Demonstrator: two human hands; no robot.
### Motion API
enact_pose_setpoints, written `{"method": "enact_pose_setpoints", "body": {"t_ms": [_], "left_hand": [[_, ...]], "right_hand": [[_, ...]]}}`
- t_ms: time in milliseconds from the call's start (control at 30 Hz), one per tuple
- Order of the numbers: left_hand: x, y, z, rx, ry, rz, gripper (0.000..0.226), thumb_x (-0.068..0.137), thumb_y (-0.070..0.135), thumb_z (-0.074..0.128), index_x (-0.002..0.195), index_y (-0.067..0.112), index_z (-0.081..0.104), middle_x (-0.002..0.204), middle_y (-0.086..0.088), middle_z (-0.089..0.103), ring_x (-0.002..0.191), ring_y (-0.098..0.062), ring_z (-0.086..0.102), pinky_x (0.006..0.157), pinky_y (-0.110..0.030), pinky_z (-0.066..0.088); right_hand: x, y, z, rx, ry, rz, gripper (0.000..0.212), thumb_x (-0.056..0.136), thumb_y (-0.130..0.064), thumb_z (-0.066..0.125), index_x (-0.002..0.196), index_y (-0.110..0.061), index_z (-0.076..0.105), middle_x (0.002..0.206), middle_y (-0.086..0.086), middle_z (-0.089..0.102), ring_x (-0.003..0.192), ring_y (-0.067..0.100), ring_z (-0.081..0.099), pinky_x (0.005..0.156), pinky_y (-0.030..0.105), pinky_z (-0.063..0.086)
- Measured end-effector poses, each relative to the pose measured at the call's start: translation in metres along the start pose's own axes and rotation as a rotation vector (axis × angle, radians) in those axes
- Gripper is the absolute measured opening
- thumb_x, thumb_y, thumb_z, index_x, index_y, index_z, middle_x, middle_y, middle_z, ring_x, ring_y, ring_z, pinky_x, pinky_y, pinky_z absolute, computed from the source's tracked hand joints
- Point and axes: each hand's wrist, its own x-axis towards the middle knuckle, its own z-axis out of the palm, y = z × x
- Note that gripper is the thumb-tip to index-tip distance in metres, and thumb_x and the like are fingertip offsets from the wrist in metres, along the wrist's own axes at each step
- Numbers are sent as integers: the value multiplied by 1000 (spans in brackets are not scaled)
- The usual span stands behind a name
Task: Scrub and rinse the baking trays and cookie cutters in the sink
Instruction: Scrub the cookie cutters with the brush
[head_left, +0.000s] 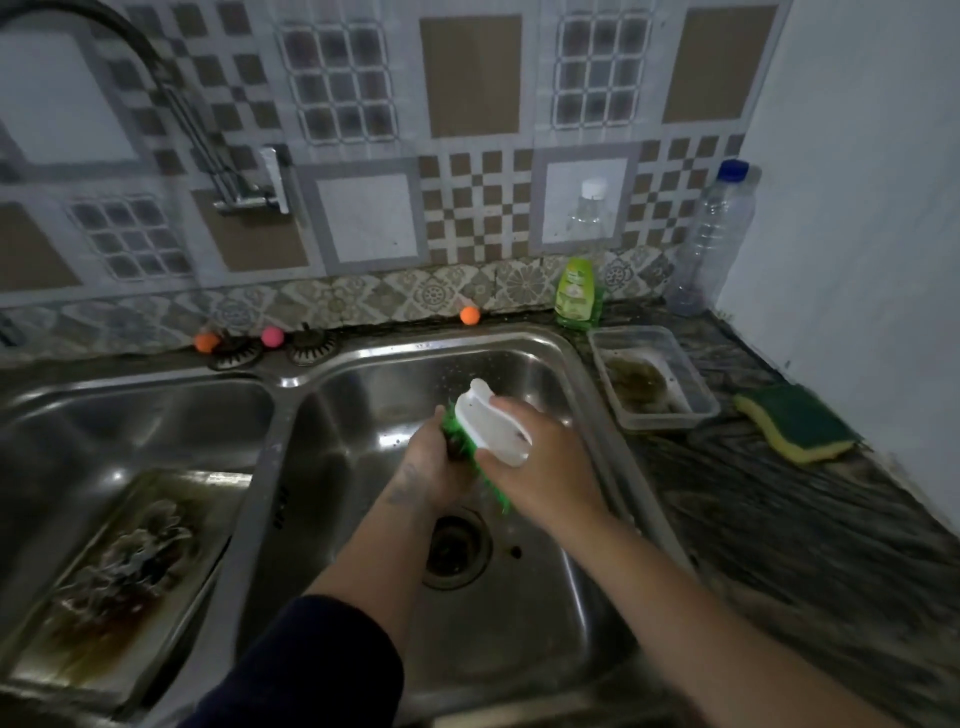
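Observation:
Over the right sink basin (545, 374) my right hand (540, 473) grips a white scrub brush (491, 421) with green bristles. My left hand (428, 467) is curled under the bristles around something small and dark that I cannot make out. A dirty baking tray (124, 577) with burnt brown residue lies tilted in the left basin. A smaller greasy clear tray (654, 379) sits on the counter right of the sink.
A green dish soap bottle (574, 293) and two clear plastic bottles (714, 239) stand at the back right. A yellow-green sponge (795, 423) lies on the dark counter. The faucet (249, 192) hangs over the left basin. Small orange and pink balls (272, 336) sit behind the sink. The drain (454, 551) is below my hands.

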Motion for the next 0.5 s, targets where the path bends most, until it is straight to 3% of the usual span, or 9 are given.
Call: {"method": "enact_pose_setpoints", "body": {"t_ms": [67, 167, 367, 500], "left_hand": [[-16, 8, -2, 13, -3, 41, 50, 106, 30, 27, 145, -1, 33, 148, -19, 40, 139, -33, 36, 105, -41, 35], [-38, 13, 0, -42, -46, -30, 52, 105, 34, 29, 135, -6, 45, 130, -23, 55, 130, -32, 46, 91, -38, 39], [-33, 39, -38, -60, -5, 63, 47, 104, 35, 35, 131, -1, 49, 129, -20, 57, 121, -32, 53, 93, -39, 44], [-41, 31, -58, 98, -118, 1, 46, 103, 39, 34, 126, 4, 53, 105, -20, 65, 90, -27, 66, 68, -39, 55]], "right_hand": [[0, -6, 12, -10, 41, -1, 60, 77, -31, 71, 134, -37, 51, 123, -5, 63, 110, 16, 58, 87, 28, 49], [18, -19, 18, -62, 90, 35, 58, 78, -31, 70, 133, -37, 52, 124, -3, 63, 112, 19, 58, 89, 29, 48], [-8, -41, 46, -21, -16, 7, 61, 76, -42, 69, 132, -47, 45, 121, -10, 61, 107, 12, 57, 88, 29, 50], [1, -45, 48, -34, 79, 53, 56, 78, -31, 71, 131, -38, 53, 126, -7, 62, 112, 14, 58, 87, 22, 46]]}}
